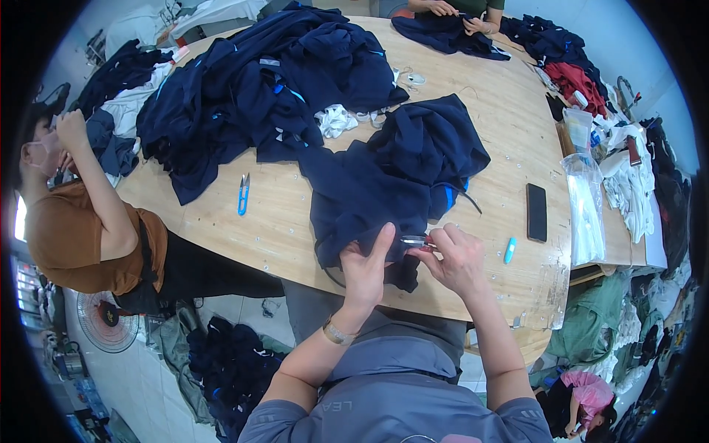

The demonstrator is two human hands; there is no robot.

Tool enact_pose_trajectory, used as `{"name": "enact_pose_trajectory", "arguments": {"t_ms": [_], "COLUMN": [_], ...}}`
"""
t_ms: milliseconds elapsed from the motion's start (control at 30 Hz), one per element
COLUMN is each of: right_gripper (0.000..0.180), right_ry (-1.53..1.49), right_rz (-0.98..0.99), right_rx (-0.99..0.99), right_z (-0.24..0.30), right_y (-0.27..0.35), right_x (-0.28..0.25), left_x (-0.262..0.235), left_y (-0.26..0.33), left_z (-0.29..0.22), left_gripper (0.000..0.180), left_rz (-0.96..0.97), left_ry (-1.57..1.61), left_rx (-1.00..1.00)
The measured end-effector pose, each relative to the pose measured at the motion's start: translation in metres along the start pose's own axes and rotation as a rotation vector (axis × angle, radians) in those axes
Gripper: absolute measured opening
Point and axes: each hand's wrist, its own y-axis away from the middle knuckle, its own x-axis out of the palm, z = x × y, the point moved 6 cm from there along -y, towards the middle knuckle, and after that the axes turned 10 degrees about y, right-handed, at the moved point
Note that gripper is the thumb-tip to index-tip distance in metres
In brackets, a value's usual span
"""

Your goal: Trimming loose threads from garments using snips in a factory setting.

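Observation:
A dark navy garment (369,188) with a bright blue trim lies in front of me and hangs over the table's near edge. My left hand (363,266) is closed on its near part, thumb on top and the other fingers hidden under the cloth. In my right hand (452,255) is a small pair of thread snips (417,241) with red on the handle, its metal blades pointing left at the cloth beside my left thumb. Whether the blades touch a thread is too small to tell.
On the wooden table (509,140) lie blue thread snips (243,195), a black phone (536,213), a light-blue marker-like stick (509,251) and a large navy garment pile (251,96). A person in brown (81,236) is at left; another person's hands (476,26) work cloth at the far side.

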Motion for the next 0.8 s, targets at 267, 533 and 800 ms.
{"name": "enact_pose_trajectory", "arguments": {"t_ms": [267,533,800], "right_gripper": [0.035,0.033,0.035], "right_ry": [0.042,-0.075,-0.020], "right_rz": [-0.018,-0.007,-0.005], "right_rx": [-0.026,0.077,0.054], "right_z": [0.003,-0.005,-0.003], "right_y": [-0.001,0.006,0.005], "right_x": [-0.002,0.003,0.001], "left_x": [-0.002,0.002,-0.001], "left_y": [0.001,0.001,0.000], "left_z": [-0.003,0.012,0.011], "left_gripper": [0.024,0.021,0.011], "left_rz": [0.017,0.059,0.020], "left_ry": [-0.088,0.252,0.325], "left_rx": [0.079,-0.436,-0.481]}}
